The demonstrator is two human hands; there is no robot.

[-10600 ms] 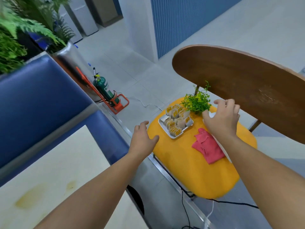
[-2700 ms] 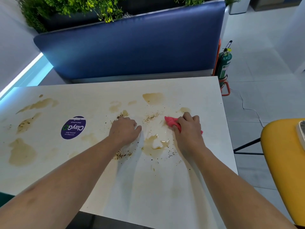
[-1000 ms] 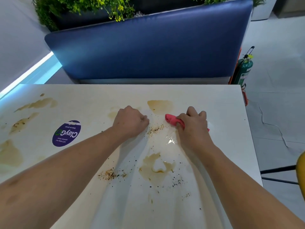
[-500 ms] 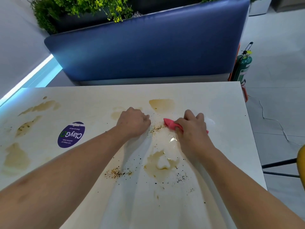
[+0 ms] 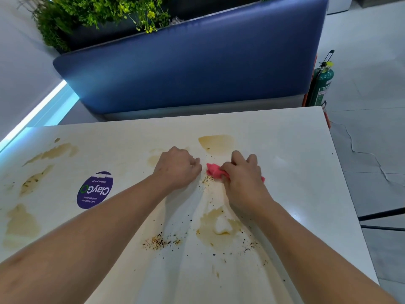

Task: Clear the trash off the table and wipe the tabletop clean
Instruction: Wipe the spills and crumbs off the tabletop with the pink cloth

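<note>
My right hand (image 5: 243, 178) grips a pink cloth (image 5: 213, 170) and holds it down on the white tabletop (image 5: 295, 172); most of the cloth is hidden under the hand. My left hand (image 5: 178, 168) rests on the table just left of the cloth, fingers curled into a loose fist with nothing in it. Brown liquid stains lie around the hands: one patch (image 5: 217, 142) beyond the cloth, a larger one (image 5: 219, 226) nearer me, and several (image 5: 52, 151) at the left. Dark and orange crumbs (image 5: 161, 241) are scattered between my forearms.
A round purple sticker (image 5: 95, 189) is stuck to the table at the left. A blue padded bench (image 5: 186, 64) with green plants (image 5: 98, 12) behind it runs along the far side. A green fire extinguisher (image 5: 321, 84) stands on the floor at the right.
My right hand has slid the pink cloth a little to the left, toward my left hand. The left hand stays fisted on the table.
</note>
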